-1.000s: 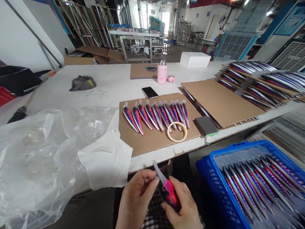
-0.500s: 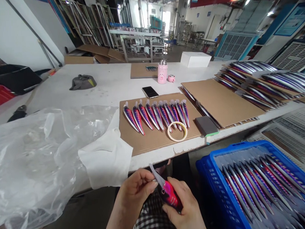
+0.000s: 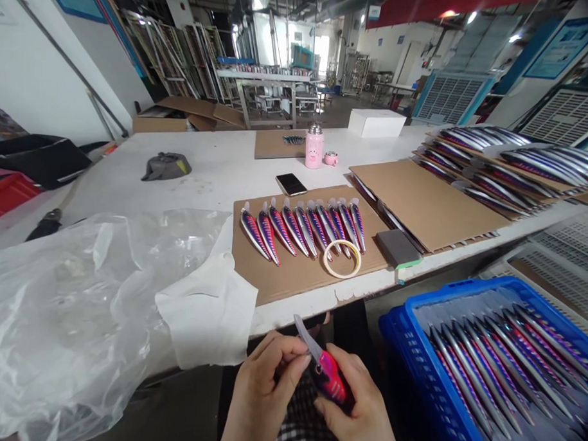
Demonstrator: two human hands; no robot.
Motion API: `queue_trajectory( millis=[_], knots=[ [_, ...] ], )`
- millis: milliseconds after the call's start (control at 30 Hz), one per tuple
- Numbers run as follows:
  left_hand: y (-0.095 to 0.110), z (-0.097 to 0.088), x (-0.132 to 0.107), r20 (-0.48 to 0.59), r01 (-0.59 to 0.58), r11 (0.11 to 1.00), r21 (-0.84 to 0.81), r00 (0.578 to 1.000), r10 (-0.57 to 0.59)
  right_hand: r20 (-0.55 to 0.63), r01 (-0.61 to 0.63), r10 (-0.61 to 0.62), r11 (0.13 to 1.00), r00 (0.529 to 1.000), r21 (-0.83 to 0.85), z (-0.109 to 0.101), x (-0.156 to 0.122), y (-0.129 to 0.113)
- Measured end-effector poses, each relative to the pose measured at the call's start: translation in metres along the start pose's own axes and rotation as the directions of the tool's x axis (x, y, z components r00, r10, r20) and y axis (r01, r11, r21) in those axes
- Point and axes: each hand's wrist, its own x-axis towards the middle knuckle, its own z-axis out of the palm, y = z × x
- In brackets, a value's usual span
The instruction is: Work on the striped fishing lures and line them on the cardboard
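Observation:
Below the table's front edge I hold a pink and purple fishing lure [image 3: 330, 377] in my lap. My right hand [image 3: 358, 405] is wrapped round its body. My left hand [image 3: 266, 395] pinches the clear lip [image 3: 305, 336] at the lure's upper end. On the table ahead, a cardboard sheet [image 3: 300, 272] carries a row of several like lures [image 3: 304, 223] and a roll of tape [image 3: 342, 258]. A blue crate [image 3: 414, 345] at my right holds several more lures.
A large clear plastic bag [image 3: 70, 305] and a white cloth [image 3: 208, 310] lie at the left. A grey sponge block [image 3: 397, 249], a phone [image 3: 291, 184], a pink bottle [image 3: 314, 146], a white box [image 3: 376, 122] and stacked cardboard trays of lures [image 3: 504, 168] fill the right.
The view has tilted slightly, so the table sits a little lower in the picture. Both hands keep hold of the lure, with only small shifts of the left fingers on its lip.

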Motion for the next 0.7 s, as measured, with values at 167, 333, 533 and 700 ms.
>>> queue_trajectory(
  millis=[167, 333, 533, 700],
  knots=[
    [0.005, 0.001, 0.001, 0.067, 0.127, 0.989, -0.074, 0.990, -0.122, -0.031, 0.030, -0.031, 0.999, 0.999, -0.027, 0.000, 0.000, 0.001],
    [0.009, 0.003, 0.003, 0.041, 0.218, 0.973, -0.077, 0.976, -0.215, -0.021, 0.047, -0.049, 0.997, 0.999, -0.062, 0.002, -0.001, 0.003],
    [0.011, 0.003, 0.006, 0.062, 0.241, 0.970, -0.034, 0.969, -0.239, 0.017, 0.080, -0.078, 0.989, 0.997, -0.124, -0.002, 0.000, 0.005],
    [0.000, 0.005, 0.003, 0.088, 0.251, 0.961, -0.115, 0.966, -0.242, 0.041, 0.149, -0.145, 0.978, 0.989, -0.148, -0.004, 0.001, 0.005]
  ],
)
